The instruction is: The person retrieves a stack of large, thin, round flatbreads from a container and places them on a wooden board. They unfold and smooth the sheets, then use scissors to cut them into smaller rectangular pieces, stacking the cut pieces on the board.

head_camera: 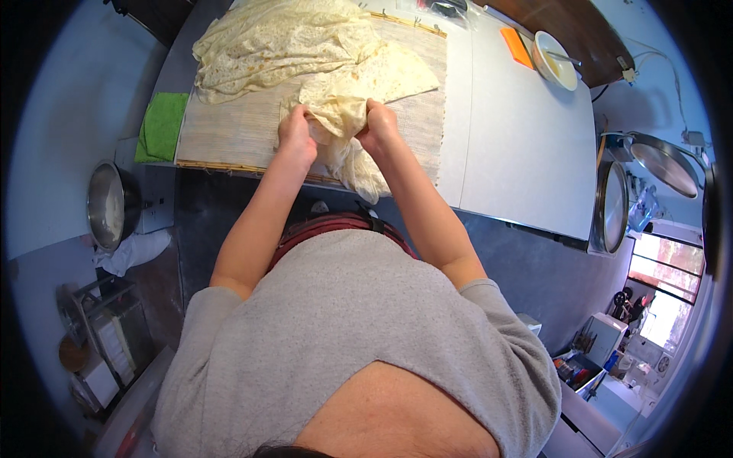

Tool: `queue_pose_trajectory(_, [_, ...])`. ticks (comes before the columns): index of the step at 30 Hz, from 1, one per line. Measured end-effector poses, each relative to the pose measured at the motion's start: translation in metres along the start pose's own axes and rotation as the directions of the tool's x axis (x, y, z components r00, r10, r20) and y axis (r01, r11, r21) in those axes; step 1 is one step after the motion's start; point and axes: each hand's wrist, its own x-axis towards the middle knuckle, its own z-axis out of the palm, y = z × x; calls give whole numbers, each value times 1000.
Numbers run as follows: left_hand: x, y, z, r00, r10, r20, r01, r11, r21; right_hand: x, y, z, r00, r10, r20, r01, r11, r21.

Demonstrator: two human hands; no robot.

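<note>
A thin sheet of flatbread (378, 71) with brown specks lies bunched before me, its near part gathered between my hands. My left hand (296, 134) grips the gathered part on one side. On the other side my right hand (379, 125) pinches its edge with thumb and fingers. Below the hands, a crumpled pale piece (362, 172) hangs over the near edge of a woven mat (235, 131). Whether that piece belongs to the same sheet, I cannot tell. A larger heap of folded flatbread (275, 51) rests behind, on the mat's far left.
A green cloth (162, 127) lies left of the mat. On the white table (527, 149) at right are an orange scraper (517, 48) and a bowl (554, 60) with a utensil and yellowish contents. Pans (664, 165) hang at far right. A metal bowl (113, 206) stands at left.
</note>
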Motion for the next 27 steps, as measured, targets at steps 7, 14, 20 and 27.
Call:
queue_pose_trajectory(7, [-34,14,52,969,104,223,-129,986,103,-16,-43,12,956,-178,235,227,952,-205])
queue_pose_trajectory(14, [-86,120,145,755,273,596,-278,957,-86,-85,-241,6,573,-722,389,774,633,34])
queue_pose_trajectory(20, [-66,198,150,573,414,707,-409,892,-191,-135,-371,-93,598,-469,650,526,842,122])
queue_pose_trajectory(27, [59,249,25,886,324,332,-344,939,0,-136,-390,-282,704,-706,-84,710,702,46])
